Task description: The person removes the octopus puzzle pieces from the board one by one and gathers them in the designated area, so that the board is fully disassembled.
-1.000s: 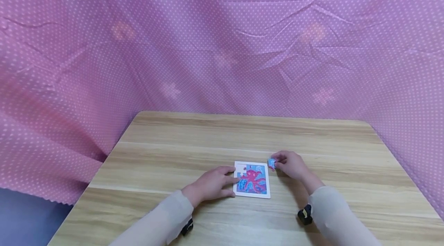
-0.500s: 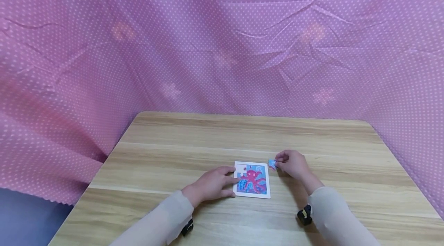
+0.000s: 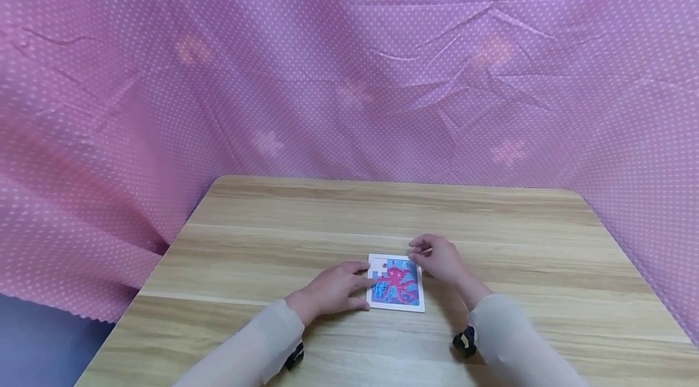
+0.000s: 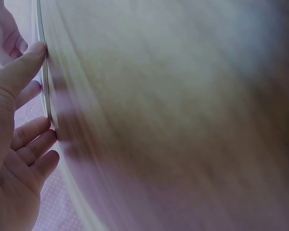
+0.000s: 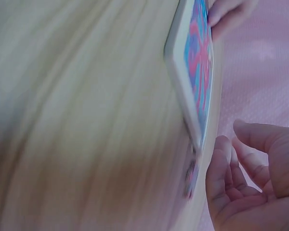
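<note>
A small jigsaw puzzle [image 3: 398, 299] in a white frame lies flat on the table, showing a pink octopus on blue; its upper left part is bare white. My left hand [image 3: 333, 293] rests against its left side, straight fingers touching the edge and one reaching onto the picture. Over the upper right corner hovers my right hand [image 3: 439, 259], fingers loosely bent. In the right wrist view, thumb and fingers stand apart with nothing seen between them. A loose puzzle piece [image 5: 191, 178] lies on the table by the frame's corner there; my right hand hides it in the head view.
The wooden table [image 3: 273, 217] reaches back to a pink dotted cloth [image 3: 327, 102] hanging behind and at the sides. Dark straps [image 3: 464, 341] sit at both wrists, below light sleeves.
My right hand has let go of the blue and pink puzzle piece and shifted left over the frame's upper right corner. My left hand keeps its place.
</note>
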{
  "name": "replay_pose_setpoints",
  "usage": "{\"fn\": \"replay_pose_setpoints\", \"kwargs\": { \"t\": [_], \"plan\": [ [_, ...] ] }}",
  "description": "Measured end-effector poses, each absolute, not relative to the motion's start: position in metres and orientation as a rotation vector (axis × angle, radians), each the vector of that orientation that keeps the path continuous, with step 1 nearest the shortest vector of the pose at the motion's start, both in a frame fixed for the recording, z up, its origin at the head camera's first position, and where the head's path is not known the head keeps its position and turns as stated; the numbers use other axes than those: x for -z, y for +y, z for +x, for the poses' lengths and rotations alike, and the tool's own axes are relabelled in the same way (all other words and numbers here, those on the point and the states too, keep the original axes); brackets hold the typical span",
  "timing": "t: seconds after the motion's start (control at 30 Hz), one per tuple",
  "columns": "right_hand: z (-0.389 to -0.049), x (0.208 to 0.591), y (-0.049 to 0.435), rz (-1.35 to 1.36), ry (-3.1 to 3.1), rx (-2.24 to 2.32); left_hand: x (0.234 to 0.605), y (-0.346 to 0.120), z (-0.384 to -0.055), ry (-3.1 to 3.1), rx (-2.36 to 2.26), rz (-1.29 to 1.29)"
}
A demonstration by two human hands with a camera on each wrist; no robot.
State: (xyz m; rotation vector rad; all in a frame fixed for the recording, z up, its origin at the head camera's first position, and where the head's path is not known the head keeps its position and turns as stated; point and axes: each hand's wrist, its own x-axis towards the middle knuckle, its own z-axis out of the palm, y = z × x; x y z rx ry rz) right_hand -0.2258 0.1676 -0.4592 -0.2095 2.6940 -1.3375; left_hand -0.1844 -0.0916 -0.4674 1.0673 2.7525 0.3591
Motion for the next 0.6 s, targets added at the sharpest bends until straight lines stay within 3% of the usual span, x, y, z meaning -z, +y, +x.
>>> {"fn": "replay_pose_setpoints", "kwargs": {
  "t": [0.6],
  "plan": [
    [-0.222,0.464,0.135,-0.390,2.660,1.218,0.468,-0.079,-0.183,2.802,-0.345,1.182]
  ]
}}
